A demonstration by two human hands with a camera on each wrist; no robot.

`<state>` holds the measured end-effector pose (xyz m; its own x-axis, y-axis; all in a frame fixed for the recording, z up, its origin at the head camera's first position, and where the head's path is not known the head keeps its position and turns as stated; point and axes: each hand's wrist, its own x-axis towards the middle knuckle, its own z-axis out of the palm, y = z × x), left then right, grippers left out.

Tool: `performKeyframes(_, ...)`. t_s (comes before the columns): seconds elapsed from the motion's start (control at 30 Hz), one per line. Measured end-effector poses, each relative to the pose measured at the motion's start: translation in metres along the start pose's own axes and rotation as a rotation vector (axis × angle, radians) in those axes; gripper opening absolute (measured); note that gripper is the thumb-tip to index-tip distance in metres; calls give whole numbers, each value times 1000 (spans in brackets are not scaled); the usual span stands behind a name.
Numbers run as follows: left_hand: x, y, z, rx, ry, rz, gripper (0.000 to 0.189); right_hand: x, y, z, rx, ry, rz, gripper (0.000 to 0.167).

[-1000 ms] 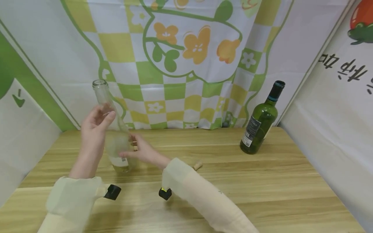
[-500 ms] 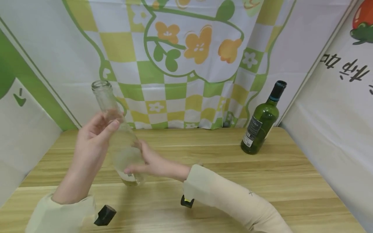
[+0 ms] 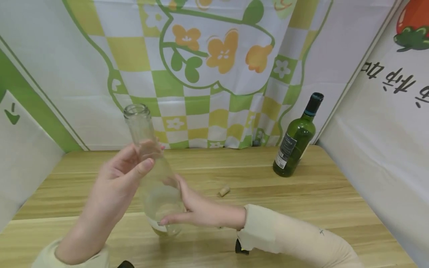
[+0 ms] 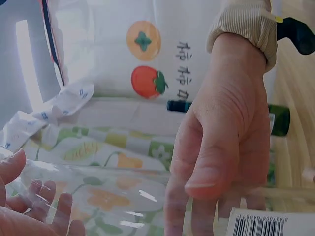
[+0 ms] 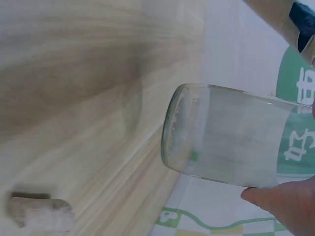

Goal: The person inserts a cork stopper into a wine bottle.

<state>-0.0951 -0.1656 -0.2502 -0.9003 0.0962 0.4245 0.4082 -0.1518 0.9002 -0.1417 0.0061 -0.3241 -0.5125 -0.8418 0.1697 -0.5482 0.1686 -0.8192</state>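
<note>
A clear glass wine bottle (image 3: 159,195) with an uncorked mouth is held between both hands in the head view, leaning with its neck toward the upper left. My left hand (image 3: 117,182) grips the neck, thumb in front and fingers behind the glass. Around the lower body curls my right hand (image 3: 206,211), its thumb near the label at the base. The left wrist view shows the right hand (image 4: 221,142) beside a barcode label (image 4: 258,223). In the right wrist view the base of the bottle (image 5: 231,132) hangs above the tabletop.
A cork (image 3: 223,191) lies on the wooden table (image 3: 301,208), right of the held bottle. A green wine bottle (image 3: 291,145) with a dark neck wrap stands toward the back right. Behind the table hangs a checked, flowered curtain (image 3: 214,74).
Both hands have brought the clear bottle nearer to me and to the right. The cork, hidden behind the right sleeve half a second ago, shows again. The green bottle stays put.
</note>
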Motion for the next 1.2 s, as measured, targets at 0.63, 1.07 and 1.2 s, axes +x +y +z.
performKeyframes(0.63, -16, -16, 63, -92, -272, -15, 34, -89, 1, -14, 92, 43, -59, 95)
performKeyframes(1.07, -24, -33, 88, -133, -322, -50, 39, -126, 12, -8, 138, 44, 71, 96)
performKeyframes(1.2, -26, -39, 91, -143, -343, -29, 41, -131, 13, -7, 201, 41, 96, 94)
